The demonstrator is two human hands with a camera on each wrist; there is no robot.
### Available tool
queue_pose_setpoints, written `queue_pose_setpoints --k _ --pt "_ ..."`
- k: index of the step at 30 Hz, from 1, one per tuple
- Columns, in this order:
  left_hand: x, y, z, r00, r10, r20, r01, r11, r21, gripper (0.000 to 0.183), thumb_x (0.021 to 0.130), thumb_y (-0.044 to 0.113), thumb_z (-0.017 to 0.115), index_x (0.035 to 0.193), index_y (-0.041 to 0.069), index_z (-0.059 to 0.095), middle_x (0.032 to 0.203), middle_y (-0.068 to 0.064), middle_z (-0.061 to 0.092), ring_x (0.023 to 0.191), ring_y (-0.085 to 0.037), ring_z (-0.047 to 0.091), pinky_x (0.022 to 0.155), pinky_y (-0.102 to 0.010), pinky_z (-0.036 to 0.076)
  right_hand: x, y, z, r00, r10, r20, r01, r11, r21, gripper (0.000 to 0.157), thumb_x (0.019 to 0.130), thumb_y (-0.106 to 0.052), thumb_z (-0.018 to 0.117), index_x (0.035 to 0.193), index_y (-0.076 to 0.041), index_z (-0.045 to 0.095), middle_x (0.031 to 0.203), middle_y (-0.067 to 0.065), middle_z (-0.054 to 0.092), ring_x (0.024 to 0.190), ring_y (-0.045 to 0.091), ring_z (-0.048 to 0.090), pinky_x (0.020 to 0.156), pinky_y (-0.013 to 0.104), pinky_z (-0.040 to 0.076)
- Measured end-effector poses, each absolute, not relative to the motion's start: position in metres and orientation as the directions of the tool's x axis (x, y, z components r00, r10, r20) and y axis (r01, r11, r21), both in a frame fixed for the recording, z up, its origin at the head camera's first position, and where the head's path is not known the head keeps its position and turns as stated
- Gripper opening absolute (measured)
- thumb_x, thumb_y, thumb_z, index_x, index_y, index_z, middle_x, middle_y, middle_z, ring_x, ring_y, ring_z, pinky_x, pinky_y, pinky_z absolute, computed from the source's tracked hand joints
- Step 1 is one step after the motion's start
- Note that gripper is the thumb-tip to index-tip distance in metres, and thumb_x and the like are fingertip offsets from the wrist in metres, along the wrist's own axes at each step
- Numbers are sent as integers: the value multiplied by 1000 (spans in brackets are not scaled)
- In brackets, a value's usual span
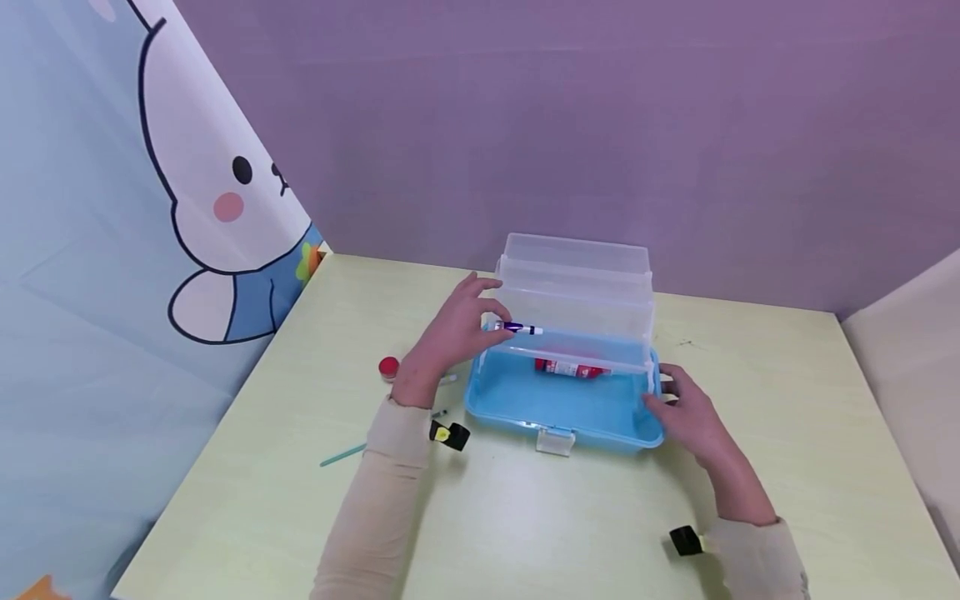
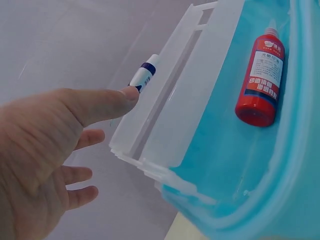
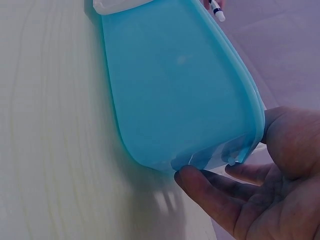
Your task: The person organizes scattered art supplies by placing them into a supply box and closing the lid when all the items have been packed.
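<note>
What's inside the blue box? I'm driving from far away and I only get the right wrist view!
Observer: There's a red bottle lying in the blue box. The left wrist view shows it best.
Operator: Cool! And who's got that marker with the white end poking in at the top?
Observer: The left hand is pinching it, as the head view shows.
Operator: Is anything else on the table?
Observer: Yes, in the head view a thin teal stick lies to the left of the box, partly hidden by the left arm.
</note>
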State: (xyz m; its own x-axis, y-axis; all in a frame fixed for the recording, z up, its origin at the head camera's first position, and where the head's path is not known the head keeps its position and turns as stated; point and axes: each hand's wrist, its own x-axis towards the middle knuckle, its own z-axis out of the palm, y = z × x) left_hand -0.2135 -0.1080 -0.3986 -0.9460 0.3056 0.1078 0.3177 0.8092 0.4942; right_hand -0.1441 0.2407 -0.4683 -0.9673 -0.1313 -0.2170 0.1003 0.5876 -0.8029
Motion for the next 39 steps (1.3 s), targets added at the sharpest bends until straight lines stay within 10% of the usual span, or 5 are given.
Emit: queue_pose_setpoints --k 39 --pt "-191 -147 -405 -935 334 121 347 782 517 24 87 29 75 108 17 72 146 -5 43 139 -28 27 110 -47 30 -143 239 -468 -965 -128 -230 112 589 -801 60 101 -20 51 149 0 23 134 32 42 114 47 48 87 54 50"
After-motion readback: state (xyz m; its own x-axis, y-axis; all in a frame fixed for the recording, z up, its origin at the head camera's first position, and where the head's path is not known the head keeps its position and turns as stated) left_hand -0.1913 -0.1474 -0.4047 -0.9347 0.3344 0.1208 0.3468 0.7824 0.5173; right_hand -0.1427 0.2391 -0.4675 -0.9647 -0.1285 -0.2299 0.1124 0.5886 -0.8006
